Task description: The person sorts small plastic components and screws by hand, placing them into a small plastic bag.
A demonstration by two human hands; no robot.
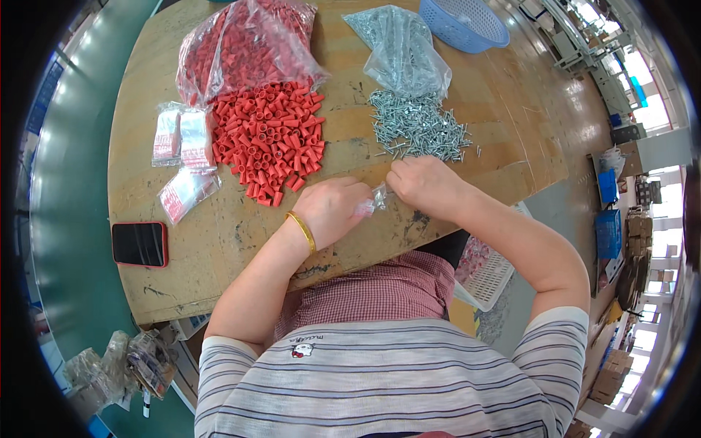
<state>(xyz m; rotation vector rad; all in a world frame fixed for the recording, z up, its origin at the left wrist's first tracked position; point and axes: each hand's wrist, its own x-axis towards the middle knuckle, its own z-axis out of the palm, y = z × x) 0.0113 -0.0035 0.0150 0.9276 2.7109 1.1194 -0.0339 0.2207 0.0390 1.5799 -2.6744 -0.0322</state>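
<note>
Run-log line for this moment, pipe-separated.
left hand: holding small clear bag | right hand: beside bag, grip unclear, near screws | red plugs: loose pile

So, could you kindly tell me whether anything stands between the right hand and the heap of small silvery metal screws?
Nothing visible does: the right hand is at the near edge of the heap of small silvery metal screws. The crumpled clear plastic bag lies on their far side.

Red-edged phone (139, 244) lying on the left of the table (504, 117); blue bin (608, 233) and cardboard boxes (640, 232) far right.
</note>
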